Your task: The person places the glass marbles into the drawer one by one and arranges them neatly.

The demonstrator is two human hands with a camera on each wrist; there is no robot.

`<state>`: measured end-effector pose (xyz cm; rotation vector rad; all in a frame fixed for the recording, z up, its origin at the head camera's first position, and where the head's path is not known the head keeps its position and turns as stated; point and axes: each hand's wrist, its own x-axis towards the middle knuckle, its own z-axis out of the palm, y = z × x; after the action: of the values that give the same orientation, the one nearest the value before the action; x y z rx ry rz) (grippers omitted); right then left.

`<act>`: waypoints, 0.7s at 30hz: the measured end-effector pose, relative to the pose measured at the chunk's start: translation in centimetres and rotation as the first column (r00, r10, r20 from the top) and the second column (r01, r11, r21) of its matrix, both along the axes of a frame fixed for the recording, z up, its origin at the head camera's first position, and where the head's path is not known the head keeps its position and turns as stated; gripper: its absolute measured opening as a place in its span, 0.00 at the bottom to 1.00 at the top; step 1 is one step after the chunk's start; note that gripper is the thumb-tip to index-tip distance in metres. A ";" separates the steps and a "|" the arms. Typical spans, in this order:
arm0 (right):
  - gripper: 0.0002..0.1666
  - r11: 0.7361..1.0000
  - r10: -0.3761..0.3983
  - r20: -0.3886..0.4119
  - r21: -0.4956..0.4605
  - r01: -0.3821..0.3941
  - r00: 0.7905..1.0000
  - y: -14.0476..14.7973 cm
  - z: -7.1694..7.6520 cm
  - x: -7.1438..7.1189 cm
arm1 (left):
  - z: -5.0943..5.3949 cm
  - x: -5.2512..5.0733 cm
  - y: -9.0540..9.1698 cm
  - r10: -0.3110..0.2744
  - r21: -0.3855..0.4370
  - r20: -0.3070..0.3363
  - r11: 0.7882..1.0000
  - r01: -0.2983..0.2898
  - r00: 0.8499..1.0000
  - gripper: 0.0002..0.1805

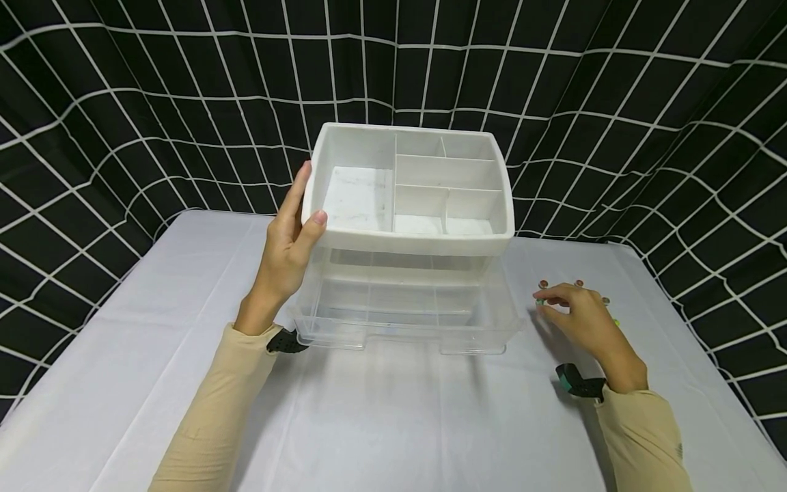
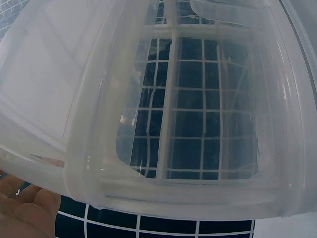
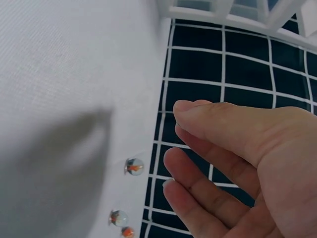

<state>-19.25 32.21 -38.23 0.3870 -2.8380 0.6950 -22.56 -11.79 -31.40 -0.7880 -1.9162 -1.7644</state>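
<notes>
A white desktop organizer (image 1: 408,244) with a divided top tray stands at the middle of the table, a clear drawer (image 1: 399,335) jutting from its front. My left hand (image 1: 285,256) grips the organizer's left side, thumb over the rim; part of this hand (image 2: 29,210) shows in the left wrist view. To the right of the organizer, my right hand (image 1: 578,318) pinches a small green marble (image 1: 540,301) between thumb and forefinger. In the right wrist view the fingers hide that marble. Clear marbles with orange inside (image 3: 134,167) lie on the table near the right hand.
A white cloth covers the table (image 1: 381,424). Black curtain with a white grid (image 1: 393,75) rises behind and at both sides. Beyond the right hand lie several marbles, among them a reddish one (image 1: 543,284) and a yellow-green one (image 1: 617,321).
</notes>
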 end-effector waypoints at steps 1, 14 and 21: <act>0.13 1.000 0.000 -0.006 0.000 0.000 1.000 0.0 0.1 0.0 | 0.0 0.0 0.0 0.000 0.000 -0.001 1.000 0.000 1.000 0.36; 0.13 1.000 0.004 -0.034 0.021 -0.004 0.999 -0.9 1.4 0.6 | 0.0 0.0 0.0 -0.007 0.007 0.003 1.000 0.007 1.000 0.35; 0.12 1.000 0.014 -0.063 0.008 -0.013 0.998 -1.3 2.0 0.8 | -0.1 -0.1 0.0 -0.009 0.009 0.003 1.000 0.009 1.000 0.36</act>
<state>-18.44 30.88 -36.23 0.4218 -2.7824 0.6626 -22.64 -11.80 -31.51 -0.7918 -1.9084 -1.7791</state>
